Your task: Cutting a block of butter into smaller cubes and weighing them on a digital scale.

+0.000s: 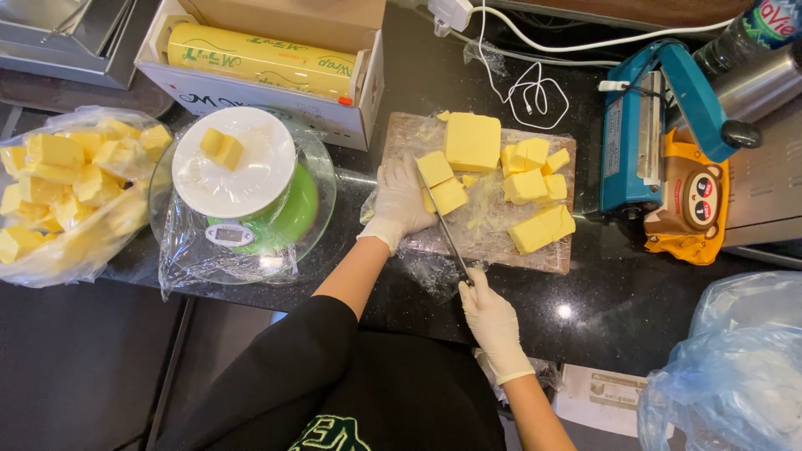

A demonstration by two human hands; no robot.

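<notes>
On a plastic-wrapped cutting board [551, 255] lie several yellow butter blocks [473, 140]. My gloved left hand [399, 203] rests on the board's left end, fingers against two small butter pieces [443, 184]. In my gloved right hand [493, 321] is the handle of a knife [447, 230], whose blade runs up along those pieces. A kitchen scale [238, 179] wrapped in film stands to the left, with a butter chunk [222, 149] on its white plate.
A clear bag of butter cubes [63, 188] lies at the far left. A box with a cling-film roll [263, 63] stands behind the scale. A blue heat sealer [660, 125] and white cables [535, 92] are at the right, a blue plastic bag [735, 367] at the lower right.
</notes>
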